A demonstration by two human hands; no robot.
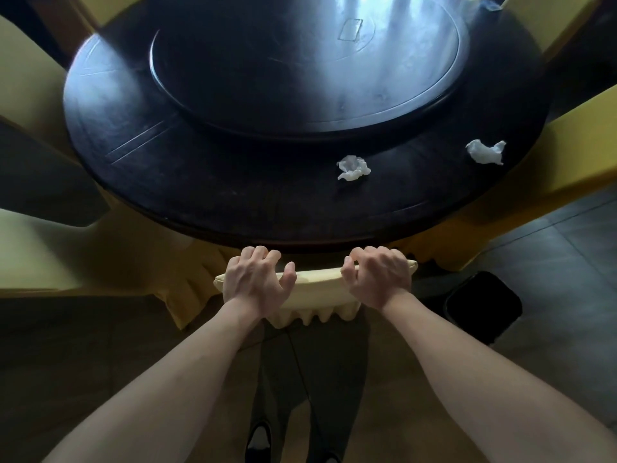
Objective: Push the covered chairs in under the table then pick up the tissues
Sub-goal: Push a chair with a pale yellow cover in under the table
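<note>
Left hand (255, 279) fingers (267, 257) curl over the top edge of the pale-yellow fabric-covered chair back (317, 279), thumb splayed toward centre; right hand (379, 275) fingers (384, 253) likewise folded over the same top rail, thumb tucked on the near side. Both hands clamped on the chair back, one near each end, palms down. Chair sits right at the near rim of the round dark wooden desk (200, 182), top rail just beside the desk edge, so judged nearly pushed in. Cover is soft, loose cloth with pleated skirt hanging below; likely slips over the stiff frame underneath, so grip belongs on the rail through the cloth, not on the cloth alone. Chair probably moderately heavy, may drag on the tiled floor (551, 248). Further yellow-covered chairs stand around the desk left (43, 255) and right (574, 152). Two crumpled white tissues lie on the desk's outer ring: one (354, 168) near centre-right, another (485, 152) further right; both well apart from the hands. Tissues look very light, soft, easily pinched anywhere. A third pale scrap at the far edge is too unclear to call. Large glass turntable (300, 61) fills the desk centre. Black bin (484, 302) on floor, right.
</note>
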